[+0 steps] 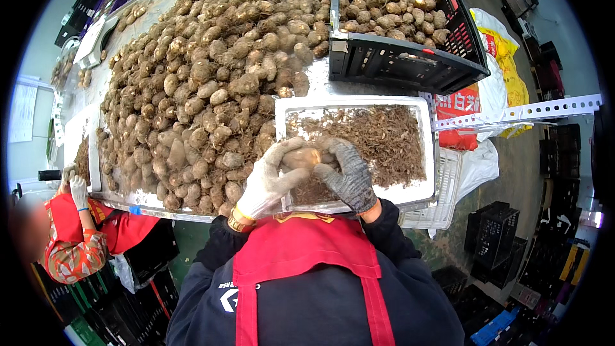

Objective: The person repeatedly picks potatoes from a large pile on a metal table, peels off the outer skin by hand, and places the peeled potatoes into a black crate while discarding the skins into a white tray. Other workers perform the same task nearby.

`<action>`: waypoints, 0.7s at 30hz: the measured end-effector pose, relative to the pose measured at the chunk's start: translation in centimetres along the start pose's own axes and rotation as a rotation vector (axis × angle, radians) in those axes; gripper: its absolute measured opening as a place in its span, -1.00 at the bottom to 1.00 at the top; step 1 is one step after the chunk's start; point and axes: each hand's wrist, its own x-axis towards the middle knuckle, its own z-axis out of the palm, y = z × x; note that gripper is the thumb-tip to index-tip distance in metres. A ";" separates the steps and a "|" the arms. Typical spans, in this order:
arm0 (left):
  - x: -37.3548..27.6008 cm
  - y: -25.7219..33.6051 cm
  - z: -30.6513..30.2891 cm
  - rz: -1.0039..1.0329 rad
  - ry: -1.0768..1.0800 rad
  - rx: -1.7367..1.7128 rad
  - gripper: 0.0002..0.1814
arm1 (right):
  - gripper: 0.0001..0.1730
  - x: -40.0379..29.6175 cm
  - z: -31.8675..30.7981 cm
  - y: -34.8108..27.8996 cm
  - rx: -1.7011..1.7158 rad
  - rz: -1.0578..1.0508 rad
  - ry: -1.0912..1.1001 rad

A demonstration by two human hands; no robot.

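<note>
Above the near left part of a white foam box (353, 100), a brown taro corm (299, 159) with a pale cut end is held between my two hands. My left hand (271, 178), in a white glove, grips its left side between thumb and fingers. In a dark grey knitted glove, my right hand (350, 175) curls around the corm's right end, and its fingers partly hide that end. Brown fibrous peelings (389, 146) cover much of the box floor. A large heap of hairy taro corms (206, 91) spreads over the metal table to the left.
A black plastic crate (403, 55) full of corms stands beyond the foam box. A perforated metal bar (519, 114) juts right. Sacks (511, 74) and a white crate (435, 192) are on the right. At the far left a gloved co-worker (77, 235) stands at the table.
</note>
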 end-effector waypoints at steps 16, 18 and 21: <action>0.1 -5.2 1.5 -0.210 -0.076 -0.819 -0.36 | -0.73 0.8 3.1 -0.1 0.126 0.109 0.041; 0.1 -5.5 1.5 -0.180 -0.095 -0.946 -0.33 | -0.70 0.6 3.5 1.0 0.084 0.063 0.077; 0.0 -4.4 1.4 -0.142 -0.096 -1.176 -0.34 | -0.62 0.5 3.7 1.8 0.113 0.071 0.077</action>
